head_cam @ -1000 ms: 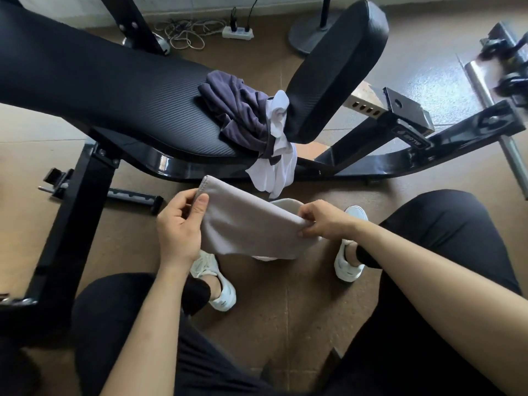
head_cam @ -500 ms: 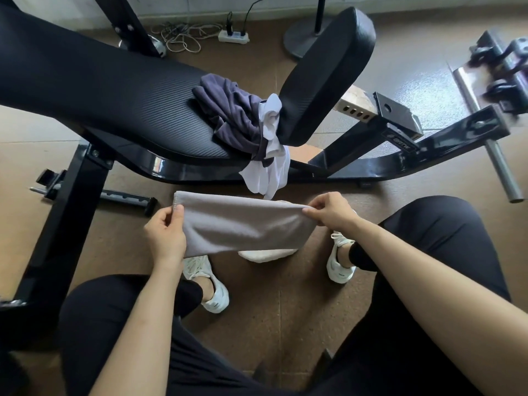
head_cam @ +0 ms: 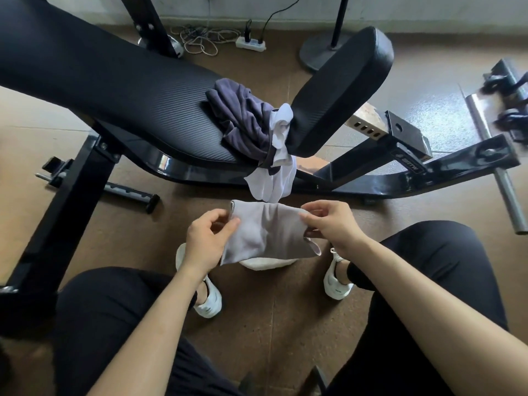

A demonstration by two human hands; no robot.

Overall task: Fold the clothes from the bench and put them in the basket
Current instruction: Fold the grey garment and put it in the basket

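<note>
Brown gym flooring lies under a black weight bench (head_cam: pixel 128 90), where a purple garment (head_cam: pixel 243 118) and a white garment (head_cam: pixel 274 178) remain unfolded. The left hand (head_cam: pixel 207 241) and right hand (head_cam: pixel 328 224) each pinch an end of a half-folded grey cloth (head_cam: pixel 265 232), held low between the feet. With such light fingertip grips, the fold could slip open.

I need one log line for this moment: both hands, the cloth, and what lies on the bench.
left hand: pinches grey cloth | right hand: pinches grey cloth | bench: purple garment, white garment, both unfolded
</note>
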